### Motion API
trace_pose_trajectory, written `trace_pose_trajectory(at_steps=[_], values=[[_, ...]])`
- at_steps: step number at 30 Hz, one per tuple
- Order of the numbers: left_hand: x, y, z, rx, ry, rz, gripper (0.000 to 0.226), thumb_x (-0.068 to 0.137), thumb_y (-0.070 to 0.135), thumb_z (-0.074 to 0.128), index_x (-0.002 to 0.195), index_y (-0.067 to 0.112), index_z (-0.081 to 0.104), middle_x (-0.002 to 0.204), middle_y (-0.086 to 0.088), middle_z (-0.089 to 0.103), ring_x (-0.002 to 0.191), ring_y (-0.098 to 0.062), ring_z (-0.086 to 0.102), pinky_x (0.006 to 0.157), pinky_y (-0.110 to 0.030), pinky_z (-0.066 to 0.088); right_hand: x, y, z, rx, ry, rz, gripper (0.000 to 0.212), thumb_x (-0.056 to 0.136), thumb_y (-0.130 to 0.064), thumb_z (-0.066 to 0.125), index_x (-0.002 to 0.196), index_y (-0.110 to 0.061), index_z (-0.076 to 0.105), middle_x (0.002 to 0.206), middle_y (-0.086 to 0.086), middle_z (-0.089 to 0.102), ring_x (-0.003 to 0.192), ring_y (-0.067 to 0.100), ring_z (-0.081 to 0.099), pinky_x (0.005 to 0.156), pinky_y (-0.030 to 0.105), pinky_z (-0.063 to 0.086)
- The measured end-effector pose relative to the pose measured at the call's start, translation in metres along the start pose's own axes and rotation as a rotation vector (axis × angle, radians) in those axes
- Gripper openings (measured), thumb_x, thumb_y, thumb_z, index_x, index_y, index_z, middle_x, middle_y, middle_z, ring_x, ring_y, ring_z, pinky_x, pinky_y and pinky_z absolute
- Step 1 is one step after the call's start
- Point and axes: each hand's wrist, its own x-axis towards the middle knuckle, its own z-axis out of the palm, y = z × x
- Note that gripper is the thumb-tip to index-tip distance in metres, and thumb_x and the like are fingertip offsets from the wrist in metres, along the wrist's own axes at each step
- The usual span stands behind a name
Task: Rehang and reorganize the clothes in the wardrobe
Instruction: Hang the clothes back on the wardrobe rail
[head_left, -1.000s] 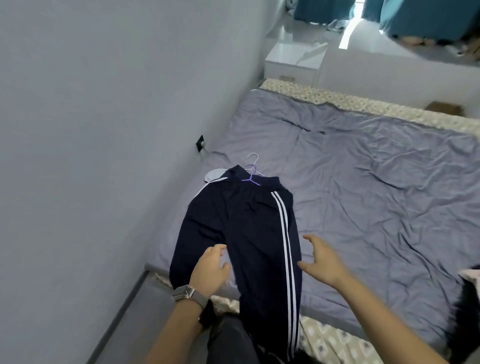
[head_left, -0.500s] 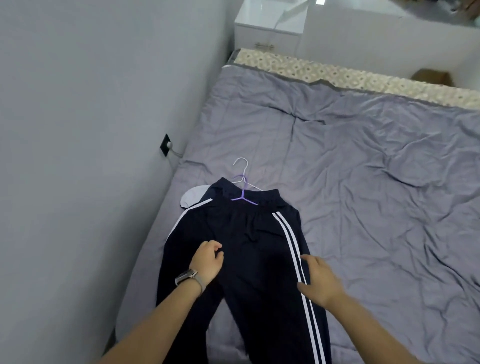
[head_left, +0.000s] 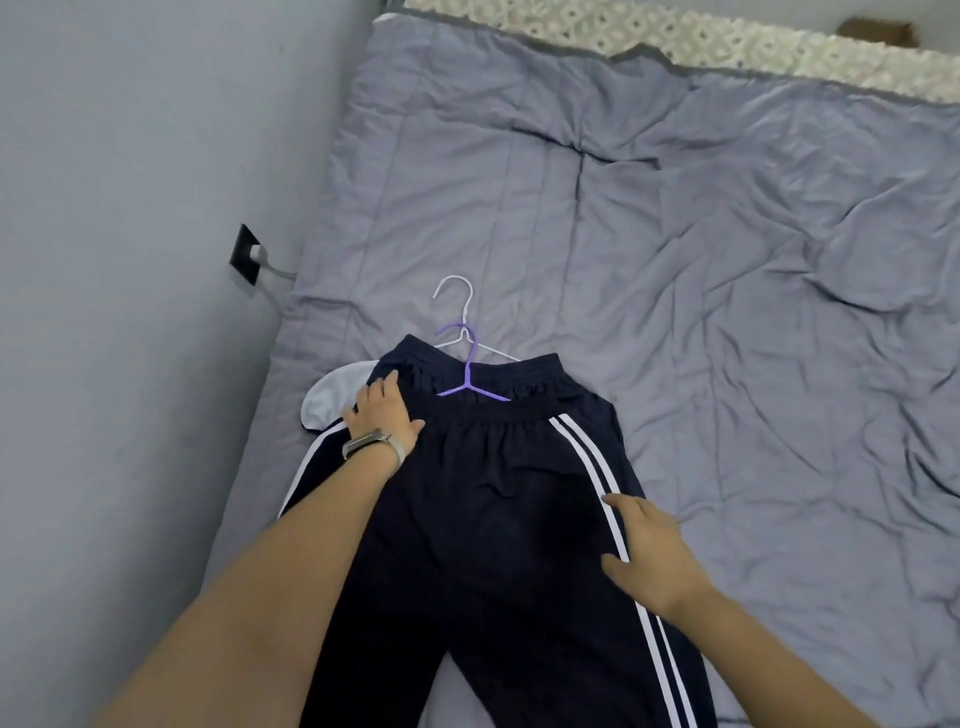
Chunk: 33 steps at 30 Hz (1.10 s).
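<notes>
I see the navy track pants (head_left: 483, 499) spread flat on the grey bedspread (head_left: 727, 312). My left hand (head_left: 382, 410) presses flat-fingered by the waistband; my right hand (head_left: 649, 551) rests flat, fingers straight, on the striped side.

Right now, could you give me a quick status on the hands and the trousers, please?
Left hand flat on trousers near waistband. Right hand flat on striped side. Purple hanger at waistband, white hanger beneath.
</notes>
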Motion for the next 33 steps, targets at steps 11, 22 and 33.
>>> trace_pose_trajectory(at_steps=[11, 22, 33], values=[[0.051, 0.002, -0.001, -0.064, 0.191, 0.314, 0.049, 0.072, 0.048, 0.075, 0.103, 0.011, 0.064, 0.136, -0.017, 0.037, 0.127, -0.034, 0.036, 0.1, -0.04, 0.038, -0.003, 0.012, 0.025, 0.064, -0.037, 0.014, 0.065, 0.088, -0.019, 0.056, 0.146, -0.024, 0.027, 0.144, -0.007, 0.037, 0.134, 0.012, 0.031, 0.107, 0.021, 0.033], [-0.005, -0.012, -0.016, -0.318, 0.042, 0.293, 0.038, 0.064, 0.056, 0.074, 0.081, 0.022, 0.072, 0.087, -0.005, 0.064, 0.088, -0.022, 0.06, 0.079, -0.037, 0.051, -0.041, 0.015, 0.042, 0.272, 0.04, 0.045, 0.061, 0.088, -0.014, 0.059, 0.143, -0.023, 0.035, 0.139, -0.009, 0.042, 0.132, 0.008, 0.035, 0.103, 0.012, 0.027], [-0.253, -0.004, -0.06, -0.362, -0.004, 0.392, 0.014, 0.065, 0.048, 0.073, 0.063, 0.037, 0.064, 0.072, 0.011, 0.051, 0.07, -0.015, 0.058, 0.06, -0.032, 0.047, -0.087, -0.006, -0.022, 0.191, 0.465, -0.263, 0.06, 0.081, -0.022, 0.059, 0.139, -0.017, 0.044, 0.141, -0.003, 0.045, 0.13, 0.022, 0.037, 0.113, 0.016, 0.012]])
